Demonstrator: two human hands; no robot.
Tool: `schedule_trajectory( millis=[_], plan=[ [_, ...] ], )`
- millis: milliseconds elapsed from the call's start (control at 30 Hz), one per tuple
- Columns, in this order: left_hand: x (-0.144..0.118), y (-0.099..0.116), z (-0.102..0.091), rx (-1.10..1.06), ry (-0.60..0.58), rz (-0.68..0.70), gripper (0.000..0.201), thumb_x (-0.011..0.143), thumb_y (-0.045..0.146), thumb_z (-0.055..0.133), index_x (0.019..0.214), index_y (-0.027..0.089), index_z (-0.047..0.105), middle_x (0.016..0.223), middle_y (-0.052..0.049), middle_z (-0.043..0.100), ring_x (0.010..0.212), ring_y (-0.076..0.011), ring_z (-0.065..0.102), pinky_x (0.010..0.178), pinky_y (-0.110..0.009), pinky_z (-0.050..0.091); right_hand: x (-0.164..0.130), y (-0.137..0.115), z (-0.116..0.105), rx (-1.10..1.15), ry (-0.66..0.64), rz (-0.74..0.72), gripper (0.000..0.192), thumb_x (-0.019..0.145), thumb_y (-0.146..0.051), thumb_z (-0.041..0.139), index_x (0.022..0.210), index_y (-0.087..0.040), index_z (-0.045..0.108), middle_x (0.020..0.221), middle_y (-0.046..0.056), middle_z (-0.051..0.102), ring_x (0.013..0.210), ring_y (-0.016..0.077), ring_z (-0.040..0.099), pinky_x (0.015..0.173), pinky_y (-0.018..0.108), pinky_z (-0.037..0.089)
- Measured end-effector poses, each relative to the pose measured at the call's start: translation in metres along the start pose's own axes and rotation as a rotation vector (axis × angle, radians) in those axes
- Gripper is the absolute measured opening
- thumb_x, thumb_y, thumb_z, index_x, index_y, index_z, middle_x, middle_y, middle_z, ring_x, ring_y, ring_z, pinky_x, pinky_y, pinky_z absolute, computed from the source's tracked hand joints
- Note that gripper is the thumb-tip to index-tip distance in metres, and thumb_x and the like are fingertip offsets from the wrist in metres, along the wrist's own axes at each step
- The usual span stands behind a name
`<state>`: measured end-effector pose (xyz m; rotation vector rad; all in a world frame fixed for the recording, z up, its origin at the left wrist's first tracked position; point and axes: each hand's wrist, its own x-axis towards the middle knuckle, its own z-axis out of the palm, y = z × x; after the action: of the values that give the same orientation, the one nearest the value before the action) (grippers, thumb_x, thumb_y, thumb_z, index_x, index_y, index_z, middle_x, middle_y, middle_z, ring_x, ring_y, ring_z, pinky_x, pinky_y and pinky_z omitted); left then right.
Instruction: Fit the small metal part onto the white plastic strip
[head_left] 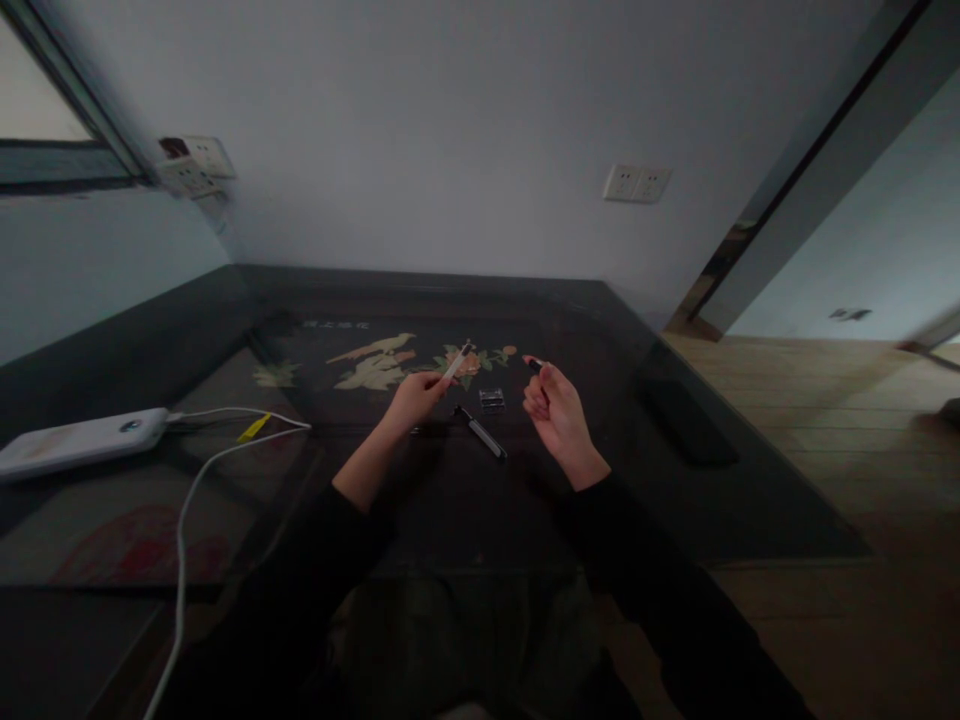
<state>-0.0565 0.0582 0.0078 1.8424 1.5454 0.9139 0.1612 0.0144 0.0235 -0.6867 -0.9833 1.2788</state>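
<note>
Roughly, scene: dim room, dark glass-topped surface (675,500) with a bird-and-flower picture under the glass, seen from the head camera.
Left hands entry: left hand (415,397) is raised just above the surface, fingers pinched on a thin white stick-like piece (456,364) that is tilted up and to the right.
Right hands entry: right hand (553,405) is raised too, fingers curled and pinched on a small dark piece with a reddish tip (534,363); what it is cannot be told.
Gap between hands: the two held pieces are kept near each other but apart, not touching.
Pen: a dark pen-like item (480,432) is laid flat on the surface between the hands, angled down to the right.
Clear piece: a small clear boxy thing (492,401) is set just beyond the pen, near the right hand.
Sleeves: both forearms are covered in black.
Power bank: a white power bank (79,440) is lying at the far left, with a white cable (196,490) plugged in and trailed toward the viewer.
Yellow tag: a yellow bit (253,428) is seen beside the cable.
Dark slab: a flat dark object (686,425) is laid at the right edge, well apart from the hands.
Wall: sockets (637,183) are mounted on the back wall.
</note>
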Motion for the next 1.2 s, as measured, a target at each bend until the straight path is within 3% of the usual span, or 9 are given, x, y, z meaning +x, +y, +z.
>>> schedule_trajectory(
  millis=[100,300,833,1033,1200],
  plan=[
    [0.005,-0.011,0.001,0.155,0.02,-0.005,0.023,0.083,0.027,0.051,0.079,0.013,0.07,0.062,-0.002,0.061,0.059,-0.0136,0.051,0.056,-0.024,0.033,0.0,0.001,0.0,-0.002,0.0,0.011,0.035,0.074,-0.05,0.07,0.091,-0.02,0.06,0.048,-0.011,0.028,0.043,0.0064,0.017,0.043,0.026,0.011],
    [0.003,-0.024,0.014,0.231,0.055,-0.008,0.022,0.083,0.023,0.055,0.1,0.014,0.067,0.082,-0.007,0.069,0.073,-0.0167,0.061,0.066,-0.025,0.041,0.0,0.001,0.001,0.018,0.001,0.03,0.037,0.071,-0.049,0.072,0.09,-0.02,0.06,0.048,-0.011,0.027,0.043,0.0065,0.017,0.043,0.026,0.01],
    [-0.001,-0.031,0.033,0.453,0.081,0.14,0.025,0.087,0.014,0.047,0.105,0.013,0.064,0.099,-0.012,0.06,0.086,-0.0209,0.059,0.084,-0.033,0.046,-0.001,0.005,0.004,0.037,0.018,0.08,0.039,0.067,-0.047,0.076,0.09,-0.018,0.062,0.047,-0.011,0.032,0.042,0.005,0.02,0.042,0.023,0.01],
    [-0.002,-0.031,0.031,0.495,0.081,0.154,0.027,0.088,0.016,0.047,0.108,0.013,0.064,0.101,-0.013,0.06,0.09,-0.0222,0.059,0.088,-0.034,0.045,-0.001,0.006,0.004,0.011,-0.007,0.102,0.041,0.068,-0.048,0.075,0.091,-0.018,0.06,0.048,-0.011,0.033,0.042,0.005,0.021,0.042,0.023,0.011],
    [-0.005,-0.018,0.02,0.479,0.141,0.154,0.028,0.09,0.016,0.041,0.108,0.015,0.063,0.104,-0.012,0.061,0.094,-0.0217,0.059,0.088,-0.034,0.044,-0.001,0.009,0.003,-0.016,-0.068,0.161,0.04,0.067,-0.048,0.075,0.088,-0.018,0.061,0.047,-0.011,0.034,0.041,0.0039,0.02,0.041,0.022,0.012]
  ],
)
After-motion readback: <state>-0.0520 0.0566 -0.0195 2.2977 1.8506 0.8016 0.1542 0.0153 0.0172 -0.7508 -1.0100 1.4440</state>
